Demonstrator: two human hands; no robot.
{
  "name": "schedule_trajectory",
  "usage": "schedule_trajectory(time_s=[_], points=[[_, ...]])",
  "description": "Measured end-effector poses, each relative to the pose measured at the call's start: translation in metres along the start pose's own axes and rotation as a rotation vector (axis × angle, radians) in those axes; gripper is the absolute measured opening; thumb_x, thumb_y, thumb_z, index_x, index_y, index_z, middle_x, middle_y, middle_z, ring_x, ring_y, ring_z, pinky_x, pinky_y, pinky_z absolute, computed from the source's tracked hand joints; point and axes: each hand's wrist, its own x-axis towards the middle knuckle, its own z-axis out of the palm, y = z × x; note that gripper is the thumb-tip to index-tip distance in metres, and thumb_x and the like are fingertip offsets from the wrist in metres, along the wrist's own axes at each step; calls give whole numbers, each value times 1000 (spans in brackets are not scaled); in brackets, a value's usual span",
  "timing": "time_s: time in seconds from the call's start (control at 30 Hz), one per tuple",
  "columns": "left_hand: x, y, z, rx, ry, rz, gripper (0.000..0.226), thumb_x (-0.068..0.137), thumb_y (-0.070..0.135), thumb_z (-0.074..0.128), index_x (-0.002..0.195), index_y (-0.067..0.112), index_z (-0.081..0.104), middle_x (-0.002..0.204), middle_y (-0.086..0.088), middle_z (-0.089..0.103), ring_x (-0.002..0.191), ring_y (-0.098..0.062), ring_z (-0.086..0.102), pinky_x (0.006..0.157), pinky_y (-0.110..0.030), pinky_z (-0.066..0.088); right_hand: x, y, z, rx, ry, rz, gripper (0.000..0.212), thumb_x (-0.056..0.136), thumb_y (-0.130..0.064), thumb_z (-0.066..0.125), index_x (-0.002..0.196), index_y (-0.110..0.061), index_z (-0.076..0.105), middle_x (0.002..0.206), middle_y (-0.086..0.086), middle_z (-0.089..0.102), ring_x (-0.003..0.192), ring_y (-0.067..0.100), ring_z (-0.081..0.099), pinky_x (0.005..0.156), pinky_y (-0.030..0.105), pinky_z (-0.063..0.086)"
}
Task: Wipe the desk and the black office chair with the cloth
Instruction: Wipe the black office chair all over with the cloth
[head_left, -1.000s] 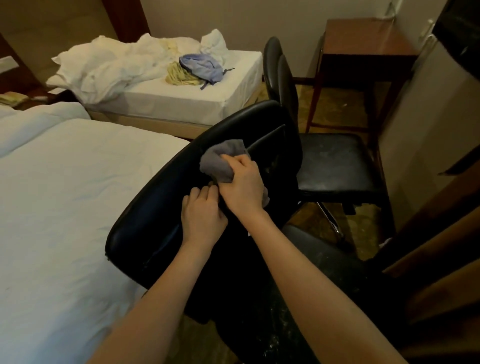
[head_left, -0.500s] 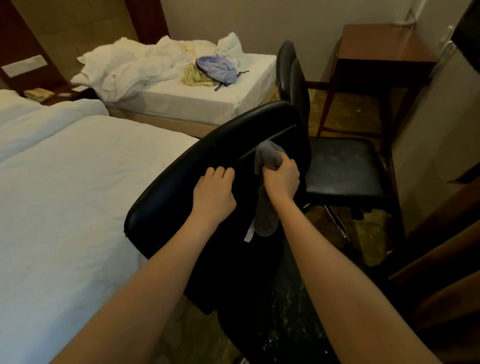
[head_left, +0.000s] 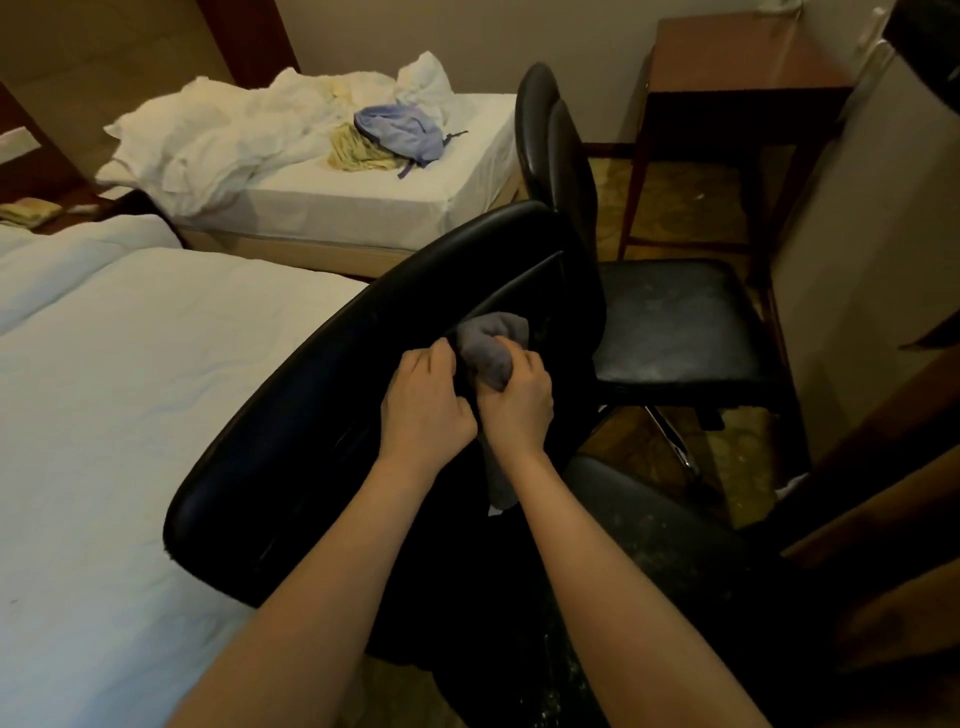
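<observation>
The black office chair (head_left: 322, 415) leans its backrest toward me in the middle of the view. A grey cloth (head_left: 488, 348) is bunched against the backrest's inner face, with a tail hanging down below my wrist. My right hand (head_left: 517, 402) is closed around the cloth. My left hand (head_left: 423, 405) sits right beside it, fingers curled on the cloth's left edge and the backrest. The brown wooden desk (head_left: 737, 52) stands at the far right against the wall.
A second black chair (head_left: 670, 327) with a dusty seat stands just beyond. A white bed (head_left: 104, 389) fills the left side, and another bed (head_left: 363, 197) with crumpled linen and a blue garment lies behind. A pale cabinet wall (head_left: 857, 234) borders the right.
My left hand has slid right along the backrest to meet my right hand at the cloth. The cloth was bunched up higher in my right hand.
</observation>
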Motion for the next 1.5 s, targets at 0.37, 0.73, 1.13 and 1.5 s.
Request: schedule_trajectory(time_s=[0.37,0.73,1.13,1.5], points=[[21,14,0,278,-56,174,35,82,12,51,116,9,49,123,-13,47,110,-28,44,89,-34,38,26,50,-50,34,-91,389,35,86,-12,54,120,-15,58,115,14,63,111,33,55,79,28,39],[49,28,33,68,-41,124,26,72,10,63,97,3,57,120,-16,57,118,-29,50,100,-37,38,49,9,-16,109,14,169,33,88,-19,55,121,-18,56,117,10,56,107,29,55,83,32,42],[79,51,41,457,-111,184,38,83,20,52,120,14,45,135,-14,35,122,-29,37,98,-35,33,86,44,-57,49,19,351,31,85,-19,55,116,-19,60,110,12,63,106,33,58,82,35,44],[86,41,47,202,-73,137,11,69,2,62,77,-2,67,110,-21,61,96,-37,53,80,-41,42,119,10,-30,32,87,194,36,90,-25,51,126,-20,54,121,10,54,111,31,53,88,39,45]])
